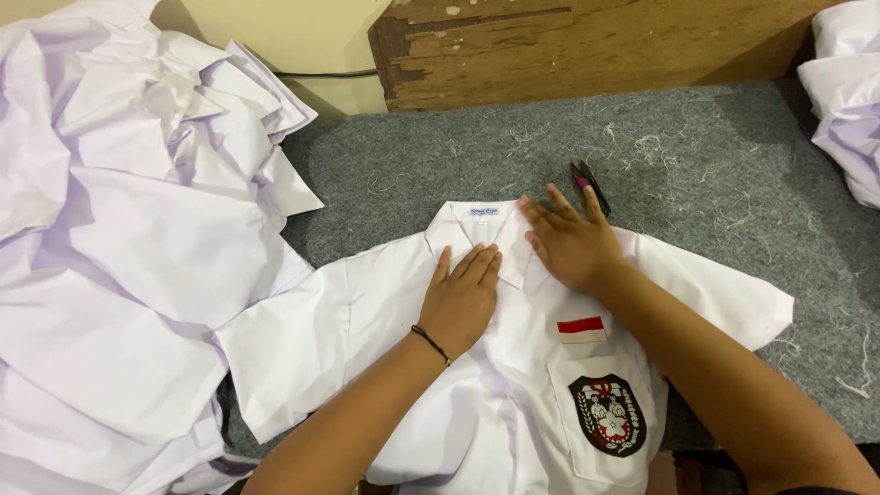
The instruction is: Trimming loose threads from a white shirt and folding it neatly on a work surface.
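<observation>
Nearest the camera, the lower front of a white short-sleeved shirt [513, 403] lies spread face up on the grey felt counter [733, 183]. Its chest pocket [600, 412] carries a dark shield-shaped badge, and a small red and white patch [581, 329] sits just above it.

The person's two forearms reach in from the near edge and cross over the shirt's chest. The left hand [463, 293], with a thin black band at the wrist, lies flat with fingers together and extended, palm down on the button line just below the collar. The right hand [573, 243] lies just beside it to the right and slightly farther, also flat and open with fingers a little spread, pressing the right side of the collar [477, 229]. Neither hand grips anything; both are pressing on cloth.

The work appears to be smoothing the collar and front. To do that well, the palms should stay flat and sweep outward from the centre, so that creases move toward the sleeves and the collar points sit evenly.

The shirt lies directly under both hands, with its collar at the far end. Just beyond the right hand's fingertips, small dark snips [589, 183] rest on the counter. A heap of crumpled white garments [128, 229] fills the left side, and another [848, 101] sits at the far right, before a worn wooden board [587, 46].
</observation>
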